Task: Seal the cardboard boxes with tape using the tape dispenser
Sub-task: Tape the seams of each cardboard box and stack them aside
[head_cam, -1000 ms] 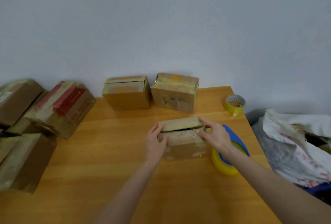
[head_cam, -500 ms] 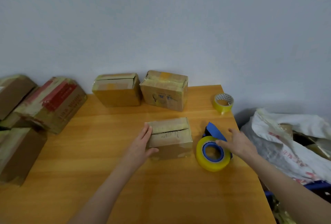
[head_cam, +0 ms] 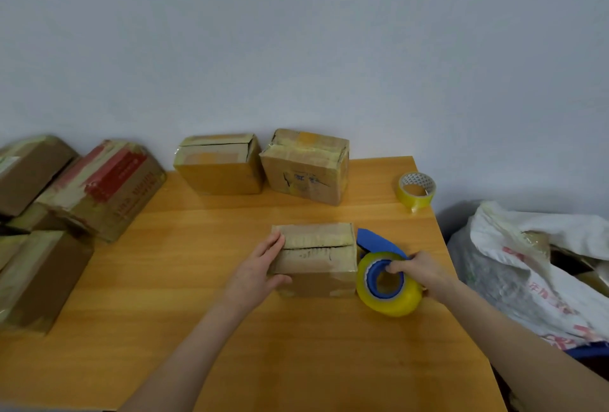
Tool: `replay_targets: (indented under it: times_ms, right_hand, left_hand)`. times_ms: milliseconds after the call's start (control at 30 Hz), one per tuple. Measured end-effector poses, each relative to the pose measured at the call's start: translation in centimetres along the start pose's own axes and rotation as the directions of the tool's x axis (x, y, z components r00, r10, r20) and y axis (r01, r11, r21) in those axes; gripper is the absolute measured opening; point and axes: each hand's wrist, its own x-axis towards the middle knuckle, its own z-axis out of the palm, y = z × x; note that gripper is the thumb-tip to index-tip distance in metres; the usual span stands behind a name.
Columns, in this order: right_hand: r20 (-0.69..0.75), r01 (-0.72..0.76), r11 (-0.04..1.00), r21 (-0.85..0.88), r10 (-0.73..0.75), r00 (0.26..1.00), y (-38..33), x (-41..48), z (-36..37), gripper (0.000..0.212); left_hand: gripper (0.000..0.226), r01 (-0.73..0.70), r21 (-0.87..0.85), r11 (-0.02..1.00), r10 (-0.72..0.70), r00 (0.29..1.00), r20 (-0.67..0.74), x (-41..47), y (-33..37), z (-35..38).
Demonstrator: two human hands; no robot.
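Note:
A small cardboard box (head_cam: 318,256) stands in the middle of the wooden table (head_cam: 197,279), its top flaps closed with a dark seam between them. My left hand (head_cam: 260,268) holds the box's left side, fingers on the top edge and thumb on the front. Just right of the box is the blue tape dispenser (head_cam: 385,279) with a yellow tape roll. My right hand (head_cam: 420,271) grips the dispenser, fingers curled into the roll's blue core.
Two taped boxes (head_cam: 220,164) (head_cam: 306,166) stand at the back by the wall. Several larger boxes (head_cam: 99,187) pile up on the left. A spare yellow tape roll (head_cam: 416,190) sits at the back right corner. White sacks (head_cam: 527,266) lie beyond the table's right edge.
My right hand left the box top, reached right to the dispenser and now grips it, tilted up beside the box. My left hand stayed on the box's left side.

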Motion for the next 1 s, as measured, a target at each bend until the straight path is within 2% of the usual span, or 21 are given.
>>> replay_targets:
  times_ms: [33, 100, 167, 300, 367, 433, 533, 667, 800, 867, 933, 1000]
  right_hand:
    - [0.036, -0.042, 0.997, 0.07, 0.04, 0.999, -0.3, -0.3, 0.0, 0.031]
    - [0.075, -0.1, 0.983, 0.153, 0.089, 0.993, -0.4, -0.5, -0.3, 0.042]
    - [0.08, -0.075, 0.99, 0.123, 0.065, 0.995, -1.0, -1.2, -0.9, 0.053]
    - [-0.036, 0.179, 0.983, 0.026, -0.178, 0.983, -4.4, -3.5, -4.1, 0.039]
    - [-0.035, 0.299, 0.954, -0.029, -0.3, 0.953, -7.1, -5.5, -5.7, 0.034]
    - [-0.009, 0.399, 0.914, -0.071, -0.4, 0.916, -9.5, -7.1, -6.0, 0.039]
    - [0.119, 0.505, 0.859, -0.086, -0.495, 0.861, -12.1, -9.5, -4.5, 0.051]
    - [0.306, 0.588, 0.799, -0.126, -0.532, 0.789, -14.4, -11.0, -0.9, 0.055]
    - [0.398, 0.636, 0.74, -0.219, -0.527, 0.751, -14.9, -10.0, 1.6, 0.054]
    - [0.393, 0.641, 0.718, -0.271, -0.525, 0.755, -15.0, -9.3, 1.8, 0.052]
    - [0.397, 0.637, 0.709, -0.303, -0.514, 0.76, -15.2, -8.8, 1.6, 0.051]
    - [0.408, 0.638, 0.704, -0.311, -0.507, 0.759, -15.2, -8.7, 1.5, 0.055]
  left_hand:
    - [0.084, -0.003, -0.002, 1.0, 0.003, 1.0, -0.003, 0.0, 0.2, 0.0]
    - [0.084, -0.01, 0.002, 1.0, 0.01, 1.0, -0.004, 0.1, 0.3, -0.1]
    - [0.083, -0.012, -0.005, 1.0, 0.012, 1.0, -0.003, 0.1, 0.4, -0.2]
    - [0.082, -0.023, -0.045, 0.999, 0.022, 1.0, -0.012, 0.0, 0.3, -0.2]
    - [0.081, -0.031, -0.082, 0.996, 0.03, 0.999, -0.019, 0.0, 0.2, -0.1]
    - [0.08, -0.031, -0.113, 0.993, 0.029, 0.999, -0.014, 0.0, 0.0, 0.0]
    - [0.08, -0.033, -0.112, 0.993, 0.031, 0.999, -0.017, 0.0, -0.1, 0.1]
    - [0.081, -0.031, -0.128, 0.991, 0.031, 1.0, -0.002, 0.4, -0.2, 0.2]
    - [0.079, -0.046, -0.186, 0.982, 0.048, 0.999, 0.006, 0.4, -0.6, 0.0]
    - [0.077, -0.033, -0.226, 0.974, 0.044, 0.998, 0.042, 0.4, -0.8, -0.4]
    - [0.065, 0.026, -0.35, 0.936, -0.049, 0.997, -0.056, 0.5, -1.0, -1.0]
    - [0.029, 0.101, -0.482, 0.87, -0.249, 0.935, -0.253, 0.5, -0.6, -2.2]
